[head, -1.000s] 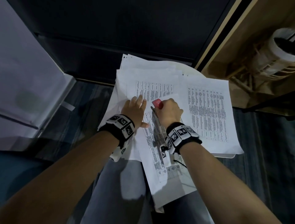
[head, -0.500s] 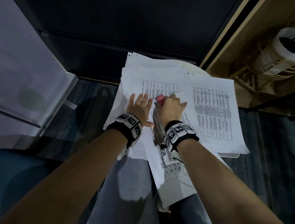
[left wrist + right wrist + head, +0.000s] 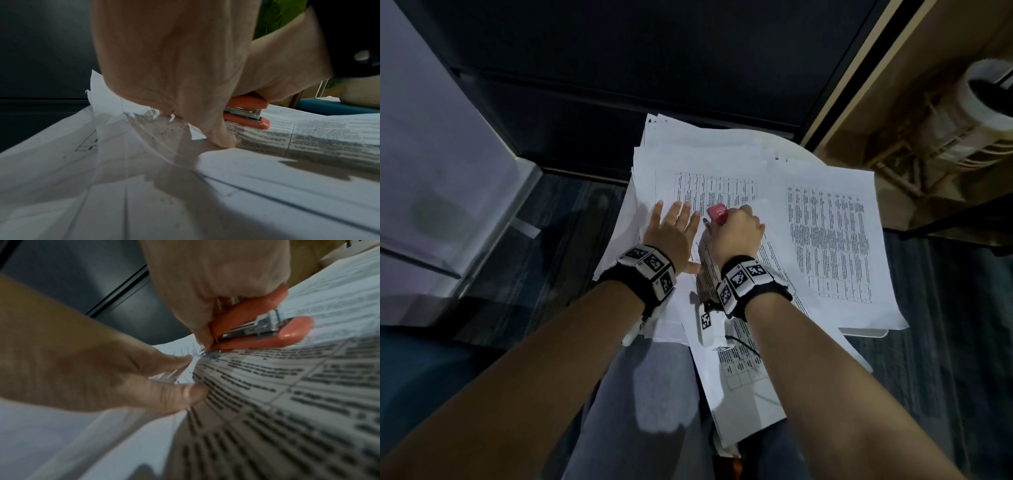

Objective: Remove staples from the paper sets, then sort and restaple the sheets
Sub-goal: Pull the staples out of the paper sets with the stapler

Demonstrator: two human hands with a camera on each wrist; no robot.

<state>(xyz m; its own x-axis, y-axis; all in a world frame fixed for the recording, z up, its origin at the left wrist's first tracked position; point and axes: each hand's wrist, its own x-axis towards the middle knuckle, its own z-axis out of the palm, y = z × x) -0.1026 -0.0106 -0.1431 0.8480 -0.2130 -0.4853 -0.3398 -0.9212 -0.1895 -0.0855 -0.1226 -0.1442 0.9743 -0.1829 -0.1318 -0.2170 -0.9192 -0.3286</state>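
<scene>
Stapler clamped in right hand grip; left hand flat, pressing sheets.

Two hands are at work: the left hand at nine o'clock, the right hand at three. One red stapler. Printed sheets lie overlapped, too many to count. Two marker wristbands.

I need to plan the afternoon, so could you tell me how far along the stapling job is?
Done: nothing clearly finished; the loose sheets lie spread out, stapled or not I cannot tell. In hand: the right hand grips the orange stapler, its rear end at the corner of the top paper set, while the left hand presses flat beside it. Left: probably most of the sorting and restapling.
</scene>
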